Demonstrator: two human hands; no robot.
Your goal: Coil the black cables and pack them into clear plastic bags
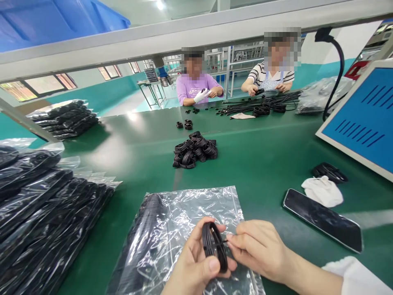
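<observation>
A small coil of black cable (214, 248) is gripped in my left hand (196, 262), thumb in front and fingers behind. A thin black tie (224, 241) crosses the coil and sticks out at its right side. My right hand (259, 248) pinches the end of that tie between thumb and forefinger. Below both hands lies a clear plastic bag (196, 209), with black coils (147, 217) packed along its left side. Farther up the table sits a heap of tied black cable coils (196, 149).
Filled bags (52, 213) are stacked at left, with another stack (64, 116) behind. At right are a phone (322, 219), a white cloth item (322, 190), a black coil (330, 172) and a blue-panelled box (365, 119). Two people (199, 86) work across the green table (258, 164).
</observation>
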